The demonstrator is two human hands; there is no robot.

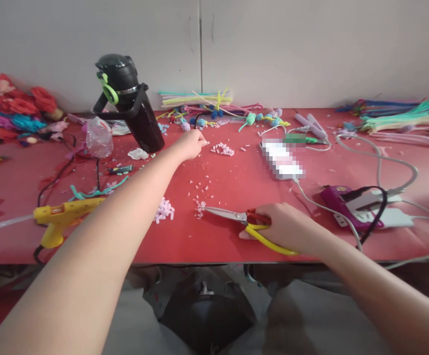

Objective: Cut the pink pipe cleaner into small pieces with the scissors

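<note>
My left hand [192,144] reaches far over the red table, fingers pinched on a small pale pink piece [206,143] like those in the loose pile [224,149] just to its right. In my right hand [283,224] is a pair of scissors [244,218] with red and yellow handles, blades pointing left and looking closed. Their tips touch a little heap of pale pink scraps [200,209]. Another pile of cut pink pieces [164,210] lies beside my left forearm, which partly hides it.
A yellow glue gun [64,217] lies at left, below a black bottle [129,106]. Bundles of pipe cleaners [196,98] line the back. At right are a phone [281,159] on a cable and a purple power strip [342,209] with looping cords. The table's front edge runs below my hands.
</note>
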